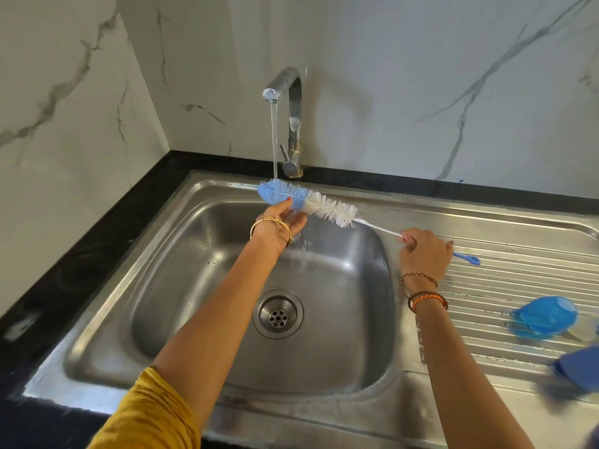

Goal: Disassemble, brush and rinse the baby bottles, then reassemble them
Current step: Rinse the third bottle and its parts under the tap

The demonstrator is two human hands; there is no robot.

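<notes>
A long bottle brush [327, 209] with blue and white bristles lies level over the steel sink [168, 286], its blue tip under the running water. My right hand [423, 254] grips its thin wire handle near the blue loop end. My left hand [285, 220] cups the blue bristles from below, thumb on top of them. A blue bottle part [544, 320] lies on the ribbed drainboard at the right. Another dark blue piece [577, 367] shows blurred at the right edge.
The tap [290, 124] stands behind the basin and a stream of water [274, 140] falls from it. The drain [277, 314] sits in the basin's middle. A black counter [81, 254] borders the sink, with marble wall tiles behind.
</notes>
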